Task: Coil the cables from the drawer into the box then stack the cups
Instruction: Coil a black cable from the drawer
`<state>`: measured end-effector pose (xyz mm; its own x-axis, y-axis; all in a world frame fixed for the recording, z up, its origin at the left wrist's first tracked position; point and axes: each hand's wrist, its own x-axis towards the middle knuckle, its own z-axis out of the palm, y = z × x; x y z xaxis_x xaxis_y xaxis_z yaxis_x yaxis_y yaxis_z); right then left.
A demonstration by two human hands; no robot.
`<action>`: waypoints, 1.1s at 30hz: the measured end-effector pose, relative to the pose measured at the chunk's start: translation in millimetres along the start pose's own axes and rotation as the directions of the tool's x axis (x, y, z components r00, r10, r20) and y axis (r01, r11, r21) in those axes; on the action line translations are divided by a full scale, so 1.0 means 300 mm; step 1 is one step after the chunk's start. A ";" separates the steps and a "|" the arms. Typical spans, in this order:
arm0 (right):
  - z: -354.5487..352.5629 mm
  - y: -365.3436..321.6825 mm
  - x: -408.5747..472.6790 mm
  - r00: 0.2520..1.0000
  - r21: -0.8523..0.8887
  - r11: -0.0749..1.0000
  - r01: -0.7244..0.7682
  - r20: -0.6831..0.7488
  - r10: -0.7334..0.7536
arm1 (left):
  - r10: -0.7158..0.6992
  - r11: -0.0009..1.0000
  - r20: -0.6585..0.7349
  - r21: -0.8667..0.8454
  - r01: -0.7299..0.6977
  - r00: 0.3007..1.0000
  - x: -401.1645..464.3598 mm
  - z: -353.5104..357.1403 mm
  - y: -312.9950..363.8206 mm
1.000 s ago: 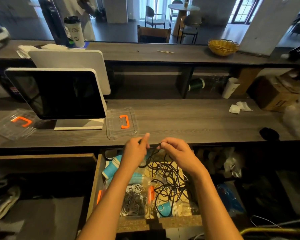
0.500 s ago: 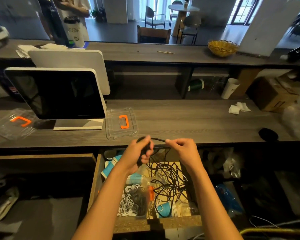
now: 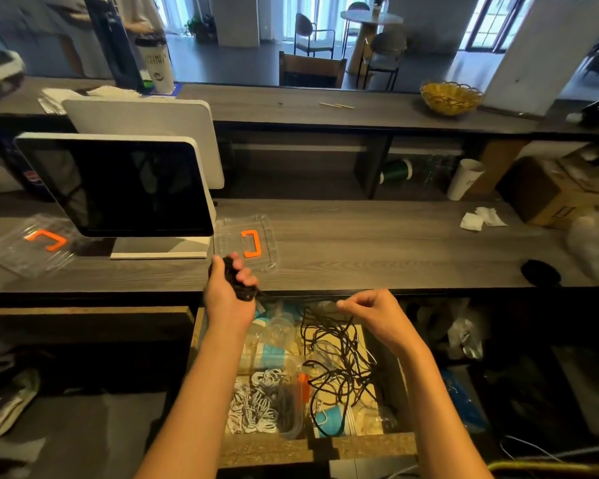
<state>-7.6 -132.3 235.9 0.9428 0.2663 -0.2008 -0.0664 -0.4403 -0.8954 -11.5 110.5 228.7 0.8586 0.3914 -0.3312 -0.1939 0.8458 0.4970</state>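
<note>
- Left hand is curled round a wound bundle of black cable, held above the front edge of the grey wood-grain counter.
- Black-screened point-of-sale monitor on a white stand is on the counter left of that hand; a clear plastic lid with an orange handle lies just beyond the knuckles, and a second such lid lies at the far left.
- Open wooden drawer under the counter holds a clear plastic box of coiled white and grey cables, with blue-and-white paper cups lying around it.
- Loose tangle of black cable fills the drawer's right half; one strand runs up from it to both hands.
- Right hand pinches that strand above the drawer, fingers bent.
- Crumpled white tissues and a brown cardboard carton are at the counter's far right.
</note>
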 end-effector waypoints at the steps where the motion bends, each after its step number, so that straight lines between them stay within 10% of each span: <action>1: -0.002 -0.010 -0.001 1.000 -0.020 0.999 0.027 0.015 -0.026 | 0.089 0.969 -0.027 0.235 -0.081 0.996 -0.002 -0.003 -0.005; 5: 0.006 -0.081 -0.002 0.973 -0.115 0.981 0.154 0.191 -0.130 | 0.309 0.189 0.238 0.933 -0.305 0.921 -0.025 -0.002 -0.050; 8: 0.022 -0.124 0.002 0.950 -0.097 0.958 0.268 0.192 -0.246 | -0.018 -0.012 0.295 0.955 -0.296 0.955 -0.058 0.012 -0.090; 12: 0.026 -0.117 0.028 0.961 -0.057 0.960 0.275 -0.021 -0.277 | -0.451 0.021 0.130 0.991 -0.135 0.883 -0.083 -0.009 -0.124; 16: 0.053 -0.069 0.045 0.969 0.034 0.981 0.191 -0.165 -0.183 | -0.812 0.309 0.242 0.950 0.040 0.530 -0.123 0.016 -0.116; 18: 0.056 -0.057 0.052 0.972 0.089 0.985 0.147 -0.196 -0.128 | -0.802 0.395 0.362 0.918 -0.032 0.476 -0.128 0.024 -0.109; 21: 0.045 -0.041 0.055 0.966 0.131 0.986 0.106 -0.250 -0.071 | -0.689 0.413 0.432 0.894 -0.175 0.582 -0.112 0.023 -0.097; 26: 0.055 -0.016 0.048 0.967 0.114 0.989 0.089 -0.250 -0.058 | -0.270 0.609 0.206 0.793 0.001 0.941 -0.081 0.002 -0.120; 33: 0.070 0.008 0.046 0.996 0.111 0.994 0.006 -0.092 0.004 | -0.044 0.943 -0.077 0.325 0.067 0.996 -0.063 0.025 -0.145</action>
<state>-1.6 -111.6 222.6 0.9686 0.1842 -0.1668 -0.0962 -0.3408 -0.9352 -15.8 63.6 219.4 0.8269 0.3804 -0.4140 0.0292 0.7063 0.7073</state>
